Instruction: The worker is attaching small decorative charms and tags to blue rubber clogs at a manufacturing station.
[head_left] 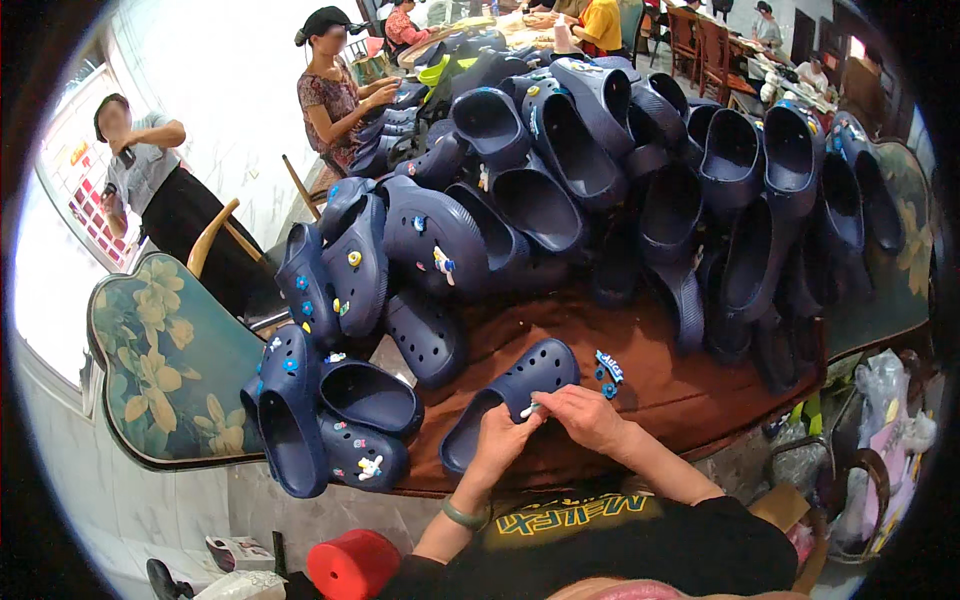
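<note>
clog: navy perforated foam clog at desk edge
left hand: gripping clog
right hand: pinching small pale charm
risk: charm may slip, drop off desk

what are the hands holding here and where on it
The left hand steadies a navy clog at its top edge; the right hand pinches a small white piece against it.

Clear plastic bags at table's right end; red-white sign far left.

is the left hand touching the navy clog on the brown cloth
Touching. The head view shows the left hand resting on the navy clog, fingers against its upper, no gap between them.
</note>
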